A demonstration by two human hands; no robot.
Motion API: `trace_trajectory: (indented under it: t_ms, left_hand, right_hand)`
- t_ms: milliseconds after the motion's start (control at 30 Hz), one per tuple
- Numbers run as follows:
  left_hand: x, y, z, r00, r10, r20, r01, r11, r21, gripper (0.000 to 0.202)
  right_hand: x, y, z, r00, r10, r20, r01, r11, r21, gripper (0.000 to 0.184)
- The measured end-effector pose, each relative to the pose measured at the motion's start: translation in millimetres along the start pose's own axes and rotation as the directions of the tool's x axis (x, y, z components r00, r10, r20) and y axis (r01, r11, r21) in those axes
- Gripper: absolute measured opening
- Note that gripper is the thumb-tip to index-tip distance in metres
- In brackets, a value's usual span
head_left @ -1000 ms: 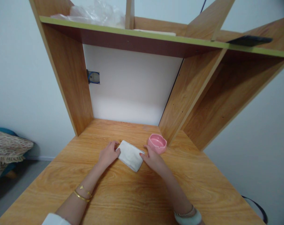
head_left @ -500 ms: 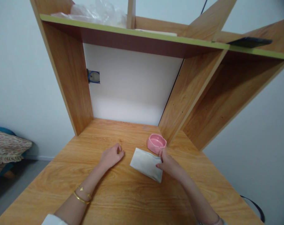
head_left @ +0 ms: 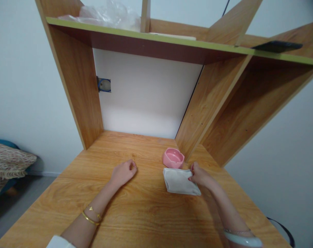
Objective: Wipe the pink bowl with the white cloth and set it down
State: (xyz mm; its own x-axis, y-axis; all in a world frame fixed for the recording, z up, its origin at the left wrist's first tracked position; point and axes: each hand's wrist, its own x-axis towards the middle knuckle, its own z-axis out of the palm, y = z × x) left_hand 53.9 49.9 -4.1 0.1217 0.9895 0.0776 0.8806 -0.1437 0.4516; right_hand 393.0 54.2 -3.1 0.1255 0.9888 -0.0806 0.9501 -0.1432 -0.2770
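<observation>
Pinched in my right hand [head_left: 200, 175] is the right end of a folded white cloth [head_left: 181, 182], which is a flat rectangle low over the desk. Just behind the cloth stands a pink ashtray [head_left: 173, 158] with notches in its faceted rim; nothing is visible inside it. My left hand [head_left: 123, 173] rests on the wooden desk [head_left: 135, 217], left of the cloth and apart from it. Its fingers are curled, thumb and index tips together, and I see nothing between them.
A wooden side panel [head_left: 76, 89] and an upright divider [head_left: 210, 103] frame the desk's back. Overhead runs a shelf [head_left: 156, 38] bearing a clear plastic bag [head_left: 112, 15] and a dark flat object [head_left: 278, 46]. A wall socket box [head_left: 104, 84] sits at the back left.
My right hand has moved right with the cloth, which has slid and turned straighter, now in front of the ashtray. My left hand and the ashtray have stayed put.
</observation>
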Motion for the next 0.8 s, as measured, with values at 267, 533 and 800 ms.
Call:
trace_trajectory:
  t_ms: [267, 533, 800]
  left_hand:
    - [-1, 0, 0.3, 1.0, -0.008, -0.021, 0.008, 0.999, -0.037, 0.02]
    - [0, 0, 1.8, 1.0, -0.015, -0.016, 0.014, 0.998, -0.053, 0.02]
    - [3, -6, 3.7, 0.988, 0.102, -0.119, -0.119, 0.981, -0.153, 0.016]
  right_hand:
    - [-7, -10, -3, 1.0, 0.018, 0.011, -0.017, 0.996, -0.09, 0.026]
    - [-33, -81, -21, 0.975, -0.034, -0.219, 0.015, 0.996, -0.089, 0.023]
    - [-32, -154, 51, 0.806, -0.571, -0.156, 0.592, 0.781, 0.196, 0.048]
